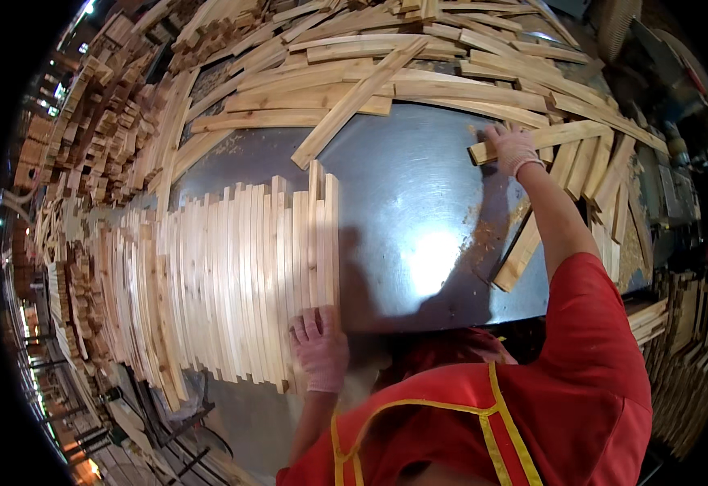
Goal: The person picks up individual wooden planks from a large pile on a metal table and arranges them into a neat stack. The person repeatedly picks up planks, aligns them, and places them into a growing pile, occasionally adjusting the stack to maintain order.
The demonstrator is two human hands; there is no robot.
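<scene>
My right hand (512,147), in a pale pinkish glove, is closed on a wooden strip (569,134) near its left end, on the far right of the metal table. My left hand (322,348), also gloved, lies with fingers stretched over the near ends of the rightmost strips in a row of wooden strips (240,279). These stand packed side by side at the left, their ends uneven. The undersides of both hands are hidden.
Loose wooden strips (467,93) lie piled across the far side of the metal table (403,186), one slanting toward me (362,101). More strips (524,251) lean at the right. Stacked wood (103,130) rises at the left. Sawdust (488,239) dots the tabletop.
</scene>
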